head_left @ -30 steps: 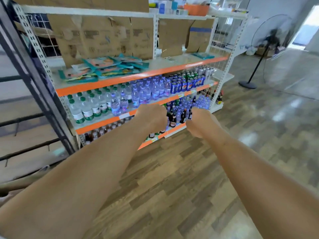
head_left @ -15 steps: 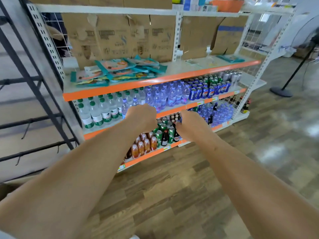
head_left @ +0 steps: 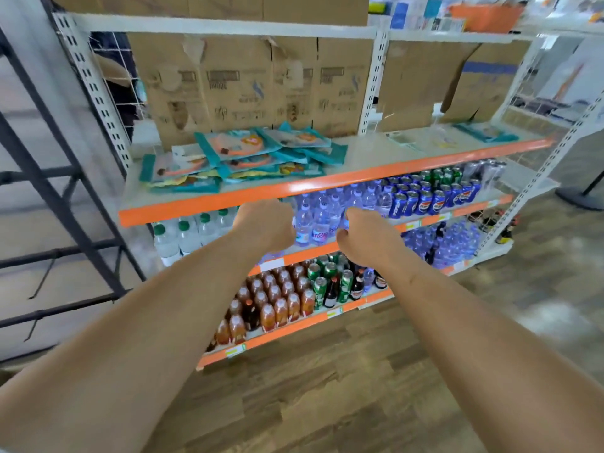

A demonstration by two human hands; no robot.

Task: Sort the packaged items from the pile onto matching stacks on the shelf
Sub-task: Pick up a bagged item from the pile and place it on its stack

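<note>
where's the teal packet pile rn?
Head view, left half: the teal packet pile lies on the orange-edged shelf, in front of the cardboard boxes and above the green-capped water bottles.

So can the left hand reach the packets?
Probably yes: the left hand is in front of the shelf, just under its orange edge. The packets lie near the open front, with nothing in between.

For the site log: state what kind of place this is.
Likely a small shop: a white metal shelf rack with orange edges holds blue soda cans, clear plastic water bottles and teal flat packets.
</note>
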